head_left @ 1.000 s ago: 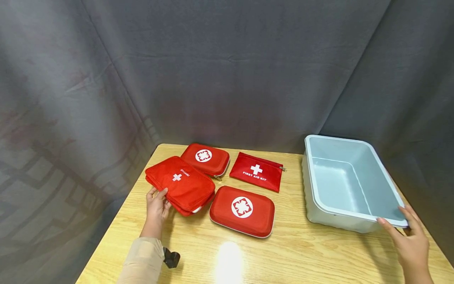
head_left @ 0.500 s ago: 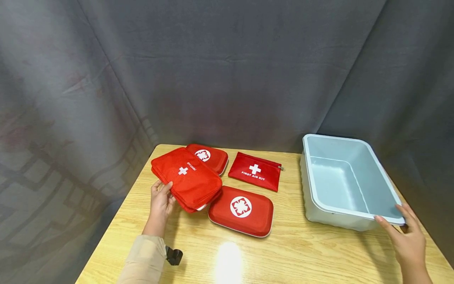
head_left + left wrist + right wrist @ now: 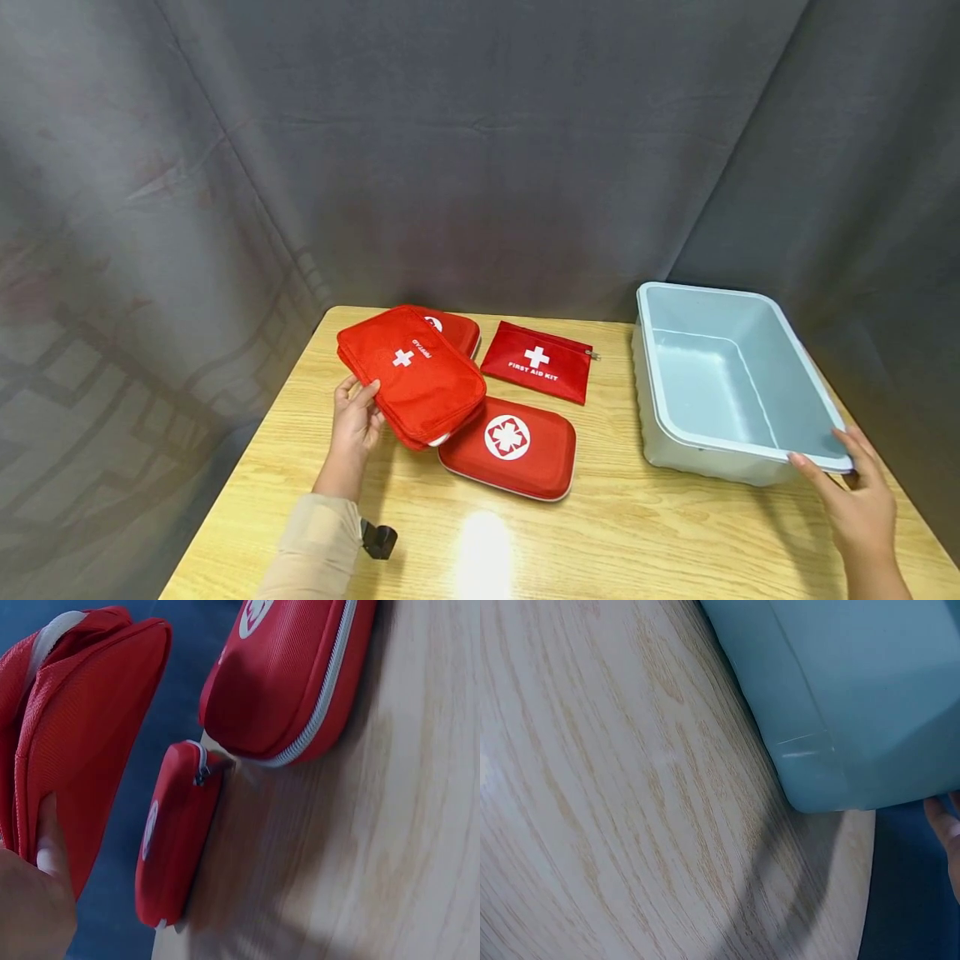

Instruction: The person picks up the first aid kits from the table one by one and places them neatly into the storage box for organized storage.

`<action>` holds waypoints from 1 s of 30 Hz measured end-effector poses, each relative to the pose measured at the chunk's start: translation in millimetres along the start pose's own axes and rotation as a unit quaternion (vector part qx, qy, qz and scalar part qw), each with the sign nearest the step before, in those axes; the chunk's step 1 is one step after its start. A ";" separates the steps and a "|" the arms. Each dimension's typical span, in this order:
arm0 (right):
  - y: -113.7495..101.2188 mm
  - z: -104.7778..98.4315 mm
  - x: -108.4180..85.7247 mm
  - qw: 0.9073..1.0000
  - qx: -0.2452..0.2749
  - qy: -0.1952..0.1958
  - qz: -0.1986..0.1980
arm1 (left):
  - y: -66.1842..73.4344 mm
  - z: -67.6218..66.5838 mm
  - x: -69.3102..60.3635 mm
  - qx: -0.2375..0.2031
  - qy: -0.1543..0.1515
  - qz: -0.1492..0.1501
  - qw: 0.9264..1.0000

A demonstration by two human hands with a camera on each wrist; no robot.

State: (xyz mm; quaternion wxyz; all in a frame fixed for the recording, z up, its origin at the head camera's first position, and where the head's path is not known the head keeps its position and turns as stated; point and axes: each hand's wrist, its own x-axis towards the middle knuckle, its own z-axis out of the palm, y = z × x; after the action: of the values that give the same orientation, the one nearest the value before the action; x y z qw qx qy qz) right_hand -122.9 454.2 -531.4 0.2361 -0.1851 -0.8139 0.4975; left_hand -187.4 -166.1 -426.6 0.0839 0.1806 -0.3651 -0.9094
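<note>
Grey curtain (image 3: pixel 480 167) behind, wood-grain surface (image 3: pixel 637 542) up front, open room between the flat pouch (image 3: pixel 551 382) and the tub (image 3: pixel 720 467). I'd call this the lifting step: left hand (image 3: pixel 358 414) pinches the soft red bag (image 3: pixel 423 387) by its edge, raised off the surface, and right hand (image 3: pixel 858 504) grips the tub's near right corner. Going rightward, I'd need height over the near hard case (image 3: pixel 547 458) and the tub's rim.

- Soft red pouch (image 3: pixel 411 377) — white cross and lettering on its face — tilted above the tabletop (image 3: pixel 637 533), pinched along one edge by the left grip (image 3: pixel 357 414); it partly hides two red cases (image 3: pixel 543 450) from the head view.
- Pale blue bin (image 3: pixel 705 392), rectangular, open-topped, upright on the tabletop; the right grip (image 3: pixel 858 500) holds its near right corner.
</note>
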 end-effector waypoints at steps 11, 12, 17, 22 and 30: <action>5.4 1.5 2.5 1.000 0.006 0.003 0.001 | -9.6 12.9 -2.8 0.022 -0.035 0.005 0.999; 1.6 1.5 0.3 1.000 0.007 0.002 0.002 | -10.5 14.0 -3.4 0.024 -0.036 0.004 0.999; -31.3 0.8 -13.5 1.000 0.016 -0.007 0.016 | -13.2 19.7 -6.4 0.036 -0.038 -0.008 0.999; -9.2 -0.5 -3.3 1.000 0.018 -0.003 0.016 | -15.8 23.9 -9.2 0.053 -0.043 -0.014 0.998; 9.1 -0.1 4.8 1.000 0.013 0.006 0.011 | -20.2 31.3 -13.3 0.055 -0.057 -0.014 0.997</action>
State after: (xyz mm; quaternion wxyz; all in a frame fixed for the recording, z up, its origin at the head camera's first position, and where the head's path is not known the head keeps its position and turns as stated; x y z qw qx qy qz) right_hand -126.2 460.8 -538.5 0.2376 -0.1939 -0.8038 0.5097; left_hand -187.8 -127.9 -416.1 0.0402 0.1377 -0.4164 -0.8978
